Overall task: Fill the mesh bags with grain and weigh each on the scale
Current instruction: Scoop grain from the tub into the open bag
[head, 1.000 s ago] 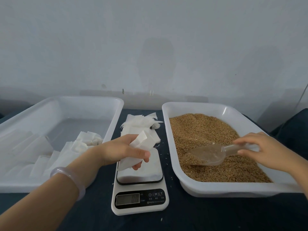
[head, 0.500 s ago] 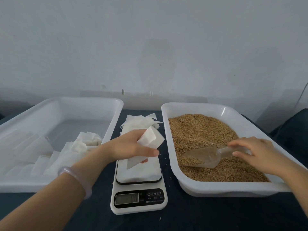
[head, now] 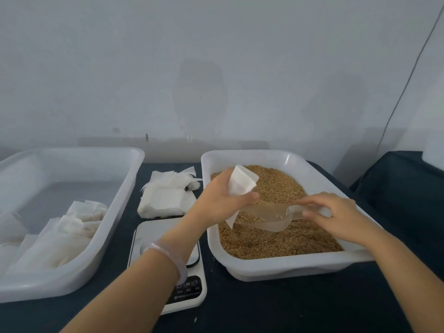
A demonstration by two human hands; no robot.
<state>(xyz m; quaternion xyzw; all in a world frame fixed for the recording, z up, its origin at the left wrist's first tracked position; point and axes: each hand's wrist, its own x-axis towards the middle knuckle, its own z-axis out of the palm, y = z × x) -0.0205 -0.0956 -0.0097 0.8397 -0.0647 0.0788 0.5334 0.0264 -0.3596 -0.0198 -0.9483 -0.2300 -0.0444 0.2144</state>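
Dark cloth covers the bench, and nearest the front edge sits a white digital kitchen scale, partly hidden under the person's left forearm, which wears a pale bangle. To the left of the scale stands a large white plastic tray holding a heap of white bags; whether they are filled I cannot tell. To the right stands a matching tray spread with golden-brown grain. Both hands are over this grain tray. The left hand grips a white mesh bag, fingers and thumb curled round its middle, the bag's mouth tilted up and to the right. The right hand pinches the handle of a clear plastic scoop, its fingers closed on top of the handle. The scoop carries some grain and lies roughly level, its front end just below the left thumb and touching the bag's lower corner. Behind the scale, between the two trays, lies a flat stack of empty white bags. Beyond everything rises a plain grey-white wall, with a thin dark cable slanting down its right side.
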